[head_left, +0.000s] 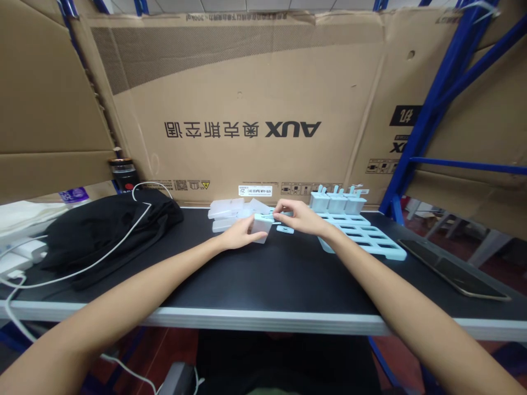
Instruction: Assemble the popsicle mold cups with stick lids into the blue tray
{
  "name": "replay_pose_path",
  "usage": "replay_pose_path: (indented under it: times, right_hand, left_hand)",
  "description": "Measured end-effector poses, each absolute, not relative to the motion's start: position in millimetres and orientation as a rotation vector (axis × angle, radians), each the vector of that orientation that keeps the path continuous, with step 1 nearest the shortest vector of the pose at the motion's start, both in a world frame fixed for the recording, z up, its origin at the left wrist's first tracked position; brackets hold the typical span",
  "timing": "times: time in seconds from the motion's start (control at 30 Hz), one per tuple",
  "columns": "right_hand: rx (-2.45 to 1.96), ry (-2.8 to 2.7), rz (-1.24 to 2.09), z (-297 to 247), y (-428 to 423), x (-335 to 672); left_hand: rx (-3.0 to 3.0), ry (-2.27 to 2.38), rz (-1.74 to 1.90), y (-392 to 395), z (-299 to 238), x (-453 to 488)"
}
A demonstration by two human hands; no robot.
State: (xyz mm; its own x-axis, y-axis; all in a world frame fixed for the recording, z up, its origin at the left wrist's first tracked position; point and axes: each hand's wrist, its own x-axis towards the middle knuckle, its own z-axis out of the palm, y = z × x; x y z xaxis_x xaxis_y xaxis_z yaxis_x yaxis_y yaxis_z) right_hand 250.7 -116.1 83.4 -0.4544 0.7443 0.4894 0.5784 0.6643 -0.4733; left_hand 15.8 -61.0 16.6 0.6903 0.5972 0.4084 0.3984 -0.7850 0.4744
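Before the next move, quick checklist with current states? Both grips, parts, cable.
1. Left grip holding the translucent mold: ok.
2. Light-blue lid fully seated on that mold: cannot tell, too small in view.
3. Right grip firmly pinching something: cannot tell; the fingertips are beside the lid, contact unclear.
4. No loose parts near the grips: not ok, a small light-blue piece lies just below the right fingers.
5. Three lidded molds upright at the far end of the tray: ok.
6. White cable away from both grips: ok, it runs over the black bag.
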Motion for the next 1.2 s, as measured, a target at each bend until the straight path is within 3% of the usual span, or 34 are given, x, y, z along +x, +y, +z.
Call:
replay_pose_path:
  times: [0.53,0.93,1.2]
  right_hand:
    - [-0.806,-2.021,0.364,76,-115,243]
    - [-0.979,-2.071,0.428,88,-119,250]
    - [-0.758,-1.998,0.67,76,-117,241]
  left_hand:
    - [2.575,0.789,0.709,-60,15,16]
    - [2.599,0.799,0.676,-63,18,16]
    - [2.623,0.805,0.691,-62,15,17]
